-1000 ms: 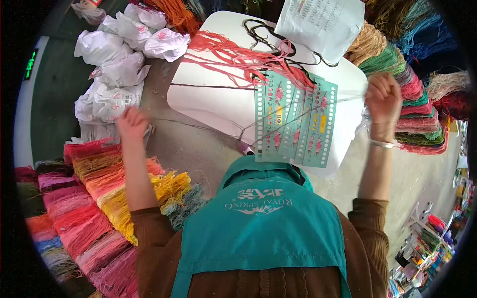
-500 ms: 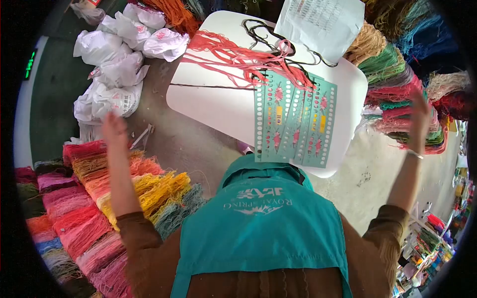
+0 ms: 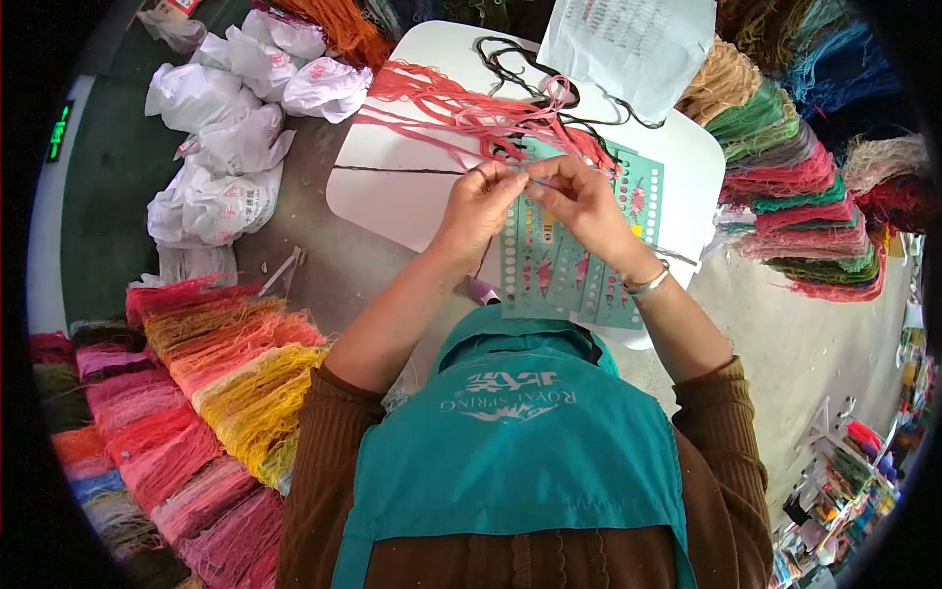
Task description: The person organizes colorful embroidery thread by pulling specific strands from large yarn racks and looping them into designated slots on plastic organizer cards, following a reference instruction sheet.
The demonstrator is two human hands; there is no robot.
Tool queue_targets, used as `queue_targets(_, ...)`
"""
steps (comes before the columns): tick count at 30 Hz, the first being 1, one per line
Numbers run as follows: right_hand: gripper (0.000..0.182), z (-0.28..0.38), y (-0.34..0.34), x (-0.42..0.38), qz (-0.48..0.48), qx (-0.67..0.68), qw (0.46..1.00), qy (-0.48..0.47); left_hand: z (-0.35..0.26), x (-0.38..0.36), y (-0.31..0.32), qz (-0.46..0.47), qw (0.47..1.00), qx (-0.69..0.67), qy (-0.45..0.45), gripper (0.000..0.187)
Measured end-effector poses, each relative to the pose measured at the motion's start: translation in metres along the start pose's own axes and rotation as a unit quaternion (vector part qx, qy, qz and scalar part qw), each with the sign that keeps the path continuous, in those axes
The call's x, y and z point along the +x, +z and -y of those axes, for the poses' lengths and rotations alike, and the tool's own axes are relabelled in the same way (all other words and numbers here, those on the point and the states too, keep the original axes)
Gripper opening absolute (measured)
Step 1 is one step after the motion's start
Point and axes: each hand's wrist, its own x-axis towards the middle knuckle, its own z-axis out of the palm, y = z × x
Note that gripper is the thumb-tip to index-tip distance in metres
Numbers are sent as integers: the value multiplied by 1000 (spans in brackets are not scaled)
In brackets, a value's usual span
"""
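Above the green punched cards point(image 3: 613, 285) on the white table point(image 3: 392, 211), my left hand point(image 3: 481, 206) and my right hand point(image 3: 587, 201) meet at the fingertips. Both are closed in a pinch. A dark thread point(image 3: 392, 169) runs from the left edge of the table to my left hand, and another dark strand point(image 3: 677, 257) shows to the right of my right wrist. Just beyond the hands lie pink and red threads point(image 3: 432, 93) and a loose black cord point(image 3: 505, 64). What exactly sits between the fingertips is too small to tell.
A printed sheet point(image 3: 628, 59) lies at the table's far edge. White plastic bags point(image 3: 221, 147) stand at the left. Colored yarn bundles point(image 3: 245, 383) fill the lower left, and more yarn point(image 3: 785, 177) hangs at the right. Further goods point(image 3: 854, 471) show at the lower right.
Both hands have come in from wide apart at the two sides and now meet over the top of the cards, pinching. A dark strand now shows by my right wrist.
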Motion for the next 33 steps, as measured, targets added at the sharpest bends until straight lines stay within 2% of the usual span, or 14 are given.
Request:
queue_targets(2, 10, -24, 0, 10, -66, -20, 998, -7, 0, 1, 2, -44, 999, 13, -4, 20)
queue_targets(5, 9, -53, -5, 28, -130, -117, 984, 9, -4, 3, 1, -99, 991, 41, -74, 27)
queue_targets(8, 12, -59, -2, 29, -157, -180, 971, -4, -1, 7, -6, -59, 993, 7, -103, 33)
queue_targets(11, 13, -54, 1, 27, -169, -210, 963, -19, -2, 12, -7, -62, 992, -13, -107, 30)
queue_targets(14, 12, -53, -1, 27, -158, -227, 960, -41, 4, 22, -8, -21, 990, 73, -121, 27)
queue_targets(17, 13, -53, -2, 26, -154, -178, 972, -28, 26, 32, -8, -23, 987, 157, 20, 25)
queue_targets(20, 14, -50, -3, 25, -142, -178, 974, -11, 23, 36, -4, -45, 988, 146, -20, 21)
queue_targets(23, 15, -60, -5, 25, -136, -108, 984, -27, 16, 37, 5, -48, 993, 105, -22, 17)
queue_targets(26, 15, -63, -7, 27, -118, -59, 991, 5, 18, 48, -2, -34, 988, 130, -76, 14)
queue_targets(29, 16, -59, -5, 27, -123, -107, 987, -5, 26, 56, -11, -13, 967, 253, 36, 13)
queue_targets(30, 17, -49, -5, 25, -127, -169, 977, -10, 26, 58, -16, -23, 952, 304, 37, 11)
queue_targets(33, 30, -37, -3, 28, -90, -253, 962, 54, 20, 50, -24, -71, 953, 289, 52, 10)
